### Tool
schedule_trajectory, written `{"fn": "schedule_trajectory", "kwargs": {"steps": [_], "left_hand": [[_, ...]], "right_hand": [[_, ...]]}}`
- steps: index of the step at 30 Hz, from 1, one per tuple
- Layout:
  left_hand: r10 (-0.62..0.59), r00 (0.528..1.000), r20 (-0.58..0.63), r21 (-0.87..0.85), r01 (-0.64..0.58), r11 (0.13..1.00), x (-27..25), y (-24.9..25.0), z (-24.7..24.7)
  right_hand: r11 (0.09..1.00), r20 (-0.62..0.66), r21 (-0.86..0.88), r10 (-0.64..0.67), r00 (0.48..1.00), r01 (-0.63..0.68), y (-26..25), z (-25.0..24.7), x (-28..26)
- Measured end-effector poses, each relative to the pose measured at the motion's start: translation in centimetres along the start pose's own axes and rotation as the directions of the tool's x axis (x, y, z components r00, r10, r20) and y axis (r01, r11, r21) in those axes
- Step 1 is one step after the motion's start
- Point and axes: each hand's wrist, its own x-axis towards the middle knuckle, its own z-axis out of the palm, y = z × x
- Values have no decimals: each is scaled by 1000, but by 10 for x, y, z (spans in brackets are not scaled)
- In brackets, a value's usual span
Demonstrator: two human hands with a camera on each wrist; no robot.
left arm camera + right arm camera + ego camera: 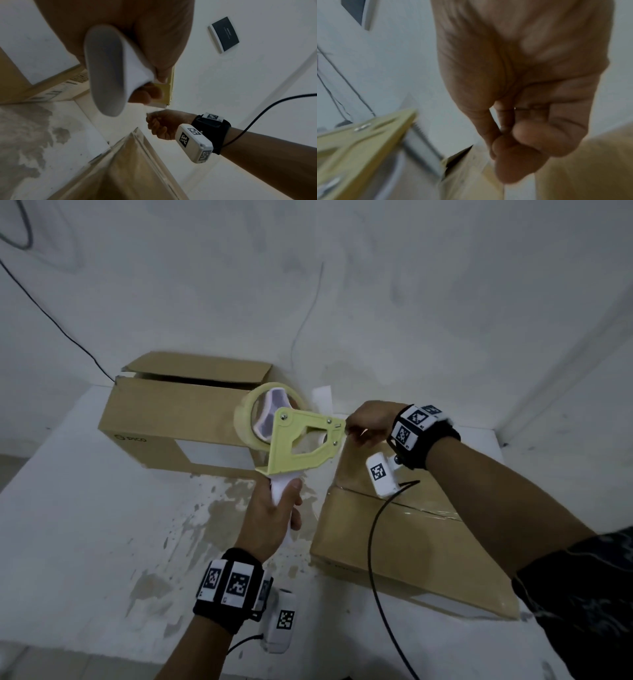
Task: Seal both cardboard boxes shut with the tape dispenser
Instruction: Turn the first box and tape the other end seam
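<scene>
My left hand (pixel 274 515) grips the white handle (pixel 106 70) of the yellow tape dispenser (pixel 301 440), held upright in the air with its clear tape roll (pixel 260 412) on the left. My right hand (pixel 363 426) is at the dispenser's blade end, thumb and fingertips (pixel 513 142) pinched together, apparently on the clear tape end, which barely shows. Below it lies the near cardboard box (pixel 404 539), its flaps down and shiny tape along the seam. The far box (pixel 164 409) sits at the back left with a top flap still raised.
Both boxes rest on a white stained table (pixel 85 525) against a white wall. A black cable (pixel 373 559) runs from my right wrist across the near box. A dark card (pixel 224 33) hangs on the wall. A paper scrap (pixel 322 398) lies behind the dispenser.
</scene>
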Motion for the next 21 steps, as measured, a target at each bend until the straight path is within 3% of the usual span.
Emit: {"fn": "schedule_trajectory", "kwargs": {"steps": [6,12,21], "left_hand": [[-90,996,27,150,85,985,6,-9,-19],[-84,994,64,236,66,969,33,16,-29],[-182,977,110,145,165,976,36,12,-14]], "right_hand": [[975,44,-213,-62,997,70,2,-8,17],[979,31,-195,-57,998,62,4,-9,35],[932,-11,-360,-58,998,50,12,-12,50]]}}
